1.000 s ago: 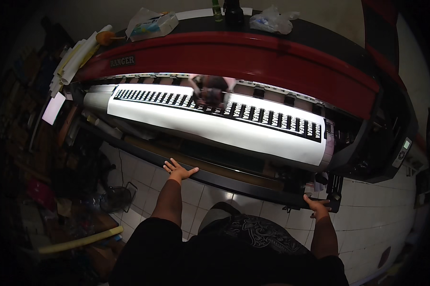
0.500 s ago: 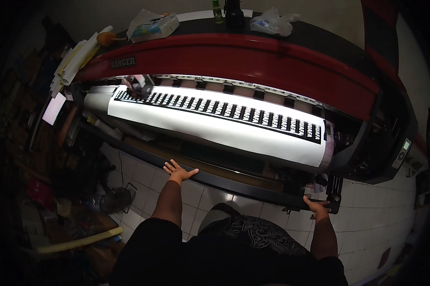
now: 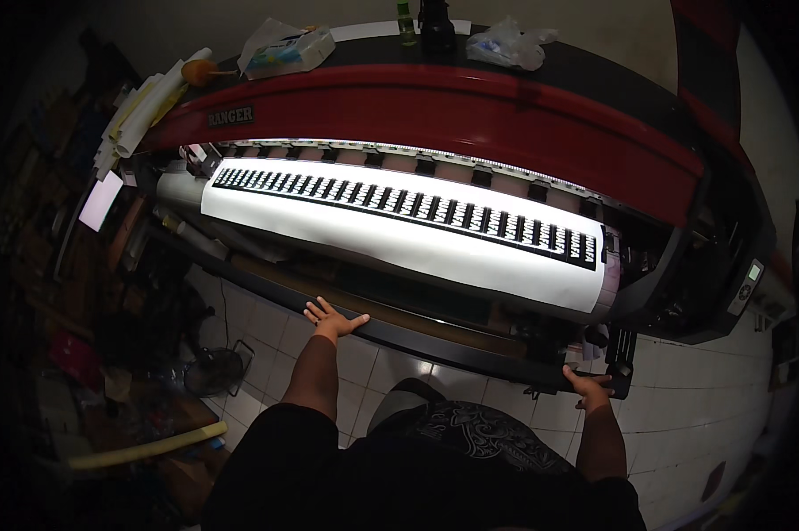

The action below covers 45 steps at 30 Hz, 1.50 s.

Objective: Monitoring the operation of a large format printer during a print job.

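Bar (image 3: 453, 351), long and dark, stretched crosswise in front of a person, along the near side of a red and black printer (image 3: 506, 115). The left hand (image 3: 331, 320) lay on its middle stretch, unclenched, fingers spread; the right hand (image 3: 588, 386) rested close to the bar's right end, thumb over it, though whether its fingers curled beneath could not be told. The bar's long axis ran roughly parallel to a printed white sheet (image 3: 399, 241), which lay beyond, well apart from both hands. A fan (image 3: 214, 372) stood leftward, beside pale floor tiles (image 3: 674, 425).
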Each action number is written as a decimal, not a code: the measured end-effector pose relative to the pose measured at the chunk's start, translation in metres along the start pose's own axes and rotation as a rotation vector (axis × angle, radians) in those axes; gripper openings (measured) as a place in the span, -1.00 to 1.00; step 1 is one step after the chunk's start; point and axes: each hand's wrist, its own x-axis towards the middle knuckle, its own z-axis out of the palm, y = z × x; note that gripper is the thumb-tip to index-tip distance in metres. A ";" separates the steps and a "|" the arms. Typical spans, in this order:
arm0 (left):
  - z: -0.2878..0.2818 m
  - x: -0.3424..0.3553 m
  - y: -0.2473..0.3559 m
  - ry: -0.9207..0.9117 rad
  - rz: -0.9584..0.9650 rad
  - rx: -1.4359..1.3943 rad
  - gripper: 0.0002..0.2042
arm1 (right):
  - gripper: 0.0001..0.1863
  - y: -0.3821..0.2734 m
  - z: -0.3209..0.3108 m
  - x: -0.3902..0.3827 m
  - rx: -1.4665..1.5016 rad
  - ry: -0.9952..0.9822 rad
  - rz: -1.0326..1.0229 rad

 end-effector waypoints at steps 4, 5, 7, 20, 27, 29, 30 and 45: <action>-0.001 -0.001 -0.001 0.004 -0.004 0.026 0.46 | 0.62 -0.001 -0.002 -0.005 -0.012 0.003 0.008; 0.000 -0.001 -0.001 0.004 -0.003 0.026 0.46 | 0.62 0.000 -0.002 -0.004 -0.011 0.003 0.008; 0.000 -0.001 -0.001 0.013 0.016 -0.020 0.46 | 0.63 0.001 0.000 0.002 -0.026 0.024 0.016; 0.000 0.001 0.000 -0.004 0.007 0.018 0.46 | 0.63 0.004 0.005 0.018 -0.008 0.017 0.014; 0.000 0.000 -0.001 -0.005 -0.005 0.006 0.47 | 0.63 0.001 -0.001 -0.002 -0.015 0.005 -0.009; 0.000 0.001 -0.001 -0.004 -0.005 0.002 0.47 | 0.63 0.001 -0.002 -0.003 -0.027 0.000 -0.005; 0.000 0.001 -0.001 -0.004 -0.005 0.010 0.47 | 0.63 0.000 -0.001 -0.003 -0.031 0.003 -0.007; -0.004 0.001 0.001 -0.032 -0.007 0.062 0.45 | 0.64 0.008 0.013 0.039 -0.081 0.062 -0.009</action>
